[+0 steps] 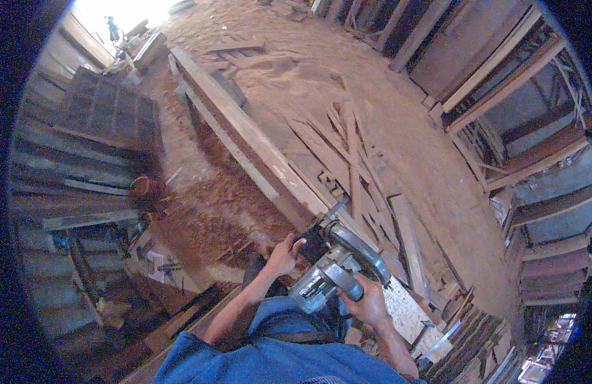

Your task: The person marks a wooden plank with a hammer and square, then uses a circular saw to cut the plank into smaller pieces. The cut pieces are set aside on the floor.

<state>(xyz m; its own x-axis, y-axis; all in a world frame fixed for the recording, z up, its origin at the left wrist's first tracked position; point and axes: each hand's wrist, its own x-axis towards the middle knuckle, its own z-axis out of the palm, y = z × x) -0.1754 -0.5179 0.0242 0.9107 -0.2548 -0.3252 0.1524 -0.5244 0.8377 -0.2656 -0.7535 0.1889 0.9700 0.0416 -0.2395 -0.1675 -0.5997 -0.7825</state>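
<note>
A grey portable circular saw (pixel 313 293) with a rounded metal blade guard rests at the near end of a long wooden beam (pixel 270 160). My right hand (pixel 371 301) is wrapped round the saw's rear handle. To the left, my left hand (pixel 283 256) is closed at the dark front part beside the saw, thumb on top. Whether its fingers grip the saw's base or the wood's edge is hidden. The blade cannot be made out. Beneath and behind the saw lies a pale, paint-spotted board (pixel 405 313).
Loose wooden strips (pixel 353 153) lie piled to the right of the beam on a sawdust-covered floor (pixel 411 173). Timber racks (pixel 494 70) line the right side. At left stand stacked boards (pixel 104 109) and a red round container (pixel 140 185). Rough-edged slabs (pixel 478 339) are stacked at lower right.
</note>
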